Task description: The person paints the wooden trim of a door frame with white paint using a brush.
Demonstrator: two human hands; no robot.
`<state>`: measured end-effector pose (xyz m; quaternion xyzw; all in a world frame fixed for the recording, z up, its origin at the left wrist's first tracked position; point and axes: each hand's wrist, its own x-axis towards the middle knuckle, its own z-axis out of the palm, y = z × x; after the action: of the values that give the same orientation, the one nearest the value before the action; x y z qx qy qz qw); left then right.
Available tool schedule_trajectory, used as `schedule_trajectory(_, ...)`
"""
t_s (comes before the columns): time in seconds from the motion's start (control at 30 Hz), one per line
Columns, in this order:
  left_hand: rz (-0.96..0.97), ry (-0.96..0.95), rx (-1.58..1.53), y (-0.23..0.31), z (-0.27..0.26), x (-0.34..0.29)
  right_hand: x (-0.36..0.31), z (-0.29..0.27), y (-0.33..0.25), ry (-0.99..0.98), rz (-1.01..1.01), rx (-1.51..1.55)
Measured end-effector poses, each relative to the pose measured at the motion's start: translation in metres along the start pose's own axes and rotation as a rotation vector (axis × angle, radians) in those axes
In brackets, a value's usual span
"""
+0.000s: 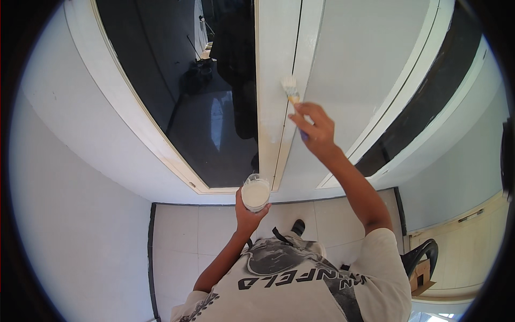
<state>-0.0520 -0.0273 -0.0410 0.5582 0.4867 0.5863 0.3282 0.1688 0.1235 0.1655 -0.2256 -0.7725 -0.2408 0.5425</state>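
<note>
Right hand [316, 126], head view, was closed around a paintbrush [292, 94], bristles [288, 82] at the white window frame [272, 64], contact uncertain. Left hand [248, 218] was curled around a clear cup [256, 177] of off-white paint [256, 194] below. Step judged: painting the frame; next stroke probably called for light, even pressure.

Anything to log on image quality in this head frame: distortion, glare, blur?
Head view: strong fisheye bend, the white frame curving toward a black rim; head view: dark glass mirrors a pale bright patch; head view: bright light overall, cup plain to see; head view: bristles of the paintbrush look slightly soft, cause unclear.
</note>
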Motion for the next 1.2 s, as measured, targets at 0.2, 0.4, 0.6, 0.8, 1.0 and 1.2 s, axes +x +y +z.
schedule_trajectory(0.2,0.007,0.015,0.016,-0.002,0.001,0.000,-0.080,0.018,-0.034,-0.467,0.405,0.256)
schedule_trajectory(0.4,-0.004,-0.009,0.006,0.002,0.001,0.000,0.047,-0.011,0.011,-0.061,0.274,0.187)
schedule_trajectory(0.6,0.009,0.002,0.008,-0.003,0.002,-0.002,0.040,-0.009,0.011,0.161,0.082,0.075)
schedule_trajectory(0.8,-0.006,0.013,0.013,-0.002,0.002,-0.003,-0.069,0.023,-0.032,-0.143,0.356,0.130)
schedule_trajectory(1.0,-0.021,0.015,-0.011,-0.001,0.003,-0.003,0.005,-0.005,0.003,-0.297,0.266,0.168)
schedule_trajectory(1.2,-0.010,0.007,-0.013,-0.002,0.004,-0.003,0.037,-0.016,0.003,-0.081,-0.093,-0.054)
